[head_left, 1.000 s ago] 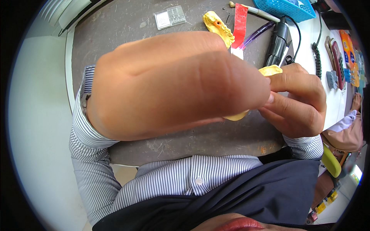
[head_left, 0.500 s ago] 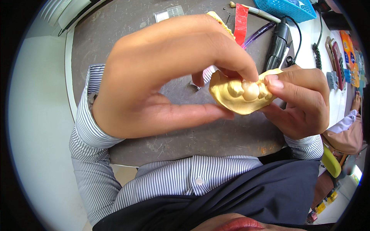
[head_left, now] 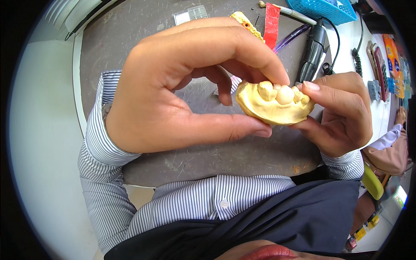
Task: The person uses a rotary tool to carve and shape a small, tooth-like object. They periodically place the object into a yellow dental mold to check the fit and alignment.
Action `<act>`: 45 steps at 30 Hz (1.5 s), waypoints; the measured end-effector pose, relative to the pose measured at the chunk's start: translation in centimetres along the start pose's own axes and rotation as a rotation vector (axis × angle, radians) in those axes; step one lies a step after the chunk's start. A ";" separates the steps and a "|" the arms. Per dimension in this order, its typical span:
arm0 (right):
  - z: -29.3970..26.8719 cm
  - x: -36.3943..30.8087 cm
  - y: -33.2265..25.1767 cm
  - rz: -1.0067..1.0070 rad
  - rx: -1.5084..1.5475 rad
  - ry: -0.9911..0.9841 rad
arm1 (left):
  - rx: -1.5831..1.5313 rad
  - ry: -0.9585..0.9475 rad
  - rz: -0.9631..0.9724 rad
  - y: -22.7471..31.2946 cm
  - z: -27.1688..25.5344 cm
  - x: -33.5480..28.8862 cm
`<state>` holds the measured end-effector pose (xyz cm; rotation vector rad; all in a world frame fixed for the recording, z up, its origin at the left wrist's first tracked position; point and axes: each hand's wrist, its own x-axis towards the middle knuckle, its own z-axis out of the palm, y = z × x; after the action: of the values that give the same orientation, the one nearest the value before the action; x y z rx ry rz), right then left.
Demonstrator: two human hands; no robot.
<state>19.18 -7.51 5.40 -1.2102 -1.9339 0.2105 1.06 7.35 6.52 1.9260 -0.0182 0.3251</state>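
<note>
A yellow dental plaster model [head_left: 273,112] is held up above the workbench between my two hands. Among its carved teeth sits a paler, smooth tooth crown [head_left: 284,95]. My left hand [head_left: 173,91] pinches the model, its thumb under the lower edge and its index fingertip behind the crown at the top. At the model's right end, my right hand [head_left: 342,110] grips it between thumb and fingers. Behind my left hand lies a second yellow dental model [head_left: 248,25], partly hidden by the fingers.
On the grey workbench [head_left: 125,26] lie a red strip [head_left: 271,26], a purple pen [head_left: 291,38] and a black handpiece [head_left: 313,52] with its cord. A clear small box [head_left: 190,15] and a blue basket [head_left: 323,11] stand farther back. Another person's sleeve [head_left: 387,141] shows at the right.
The dental model has tilted, so more of its front side faces me and its teeth point more upward. My left thumb has slid slightly right along the lower edge.
</note>
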 end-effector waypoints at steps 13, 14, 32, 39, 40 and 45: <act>0.1 0.0 0.0 0.020 0.008 -0.007 | 0.028 0.004 -0.014 -0.2 -0.1 0.0; 0.1 -0.1 0.0 0.016 0.013 -0.004 | 0.034 0.001 -0.015 -0.2 -0.1 0.0; 0.6 -0.5 -0.2 -0.078 -0.046 -0.009 | -0.300 0.058 -0.208 0.3 1.1 -0.4; 0.6 -0.5 -0.7 -0.079 -0.050 -0.003 | -0.233 0.064 -0.149 0.5 1.2 -0.5; 0.6 -0.5 -0.7 -0.081 -0.048 0.007 | -0.202 0.062 -0.133 0.5 1.2 -0.4; 0.9 -0.5 -0.3 -0.113 -0.042 0.032 | -0.010 0.057 -0.029 0.3 1.0 -0.3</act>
<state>18.39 -7.84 4.67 -1.1208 -1.9803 0.0912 0.91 6.27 6.40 1.9051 0.0457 0.3594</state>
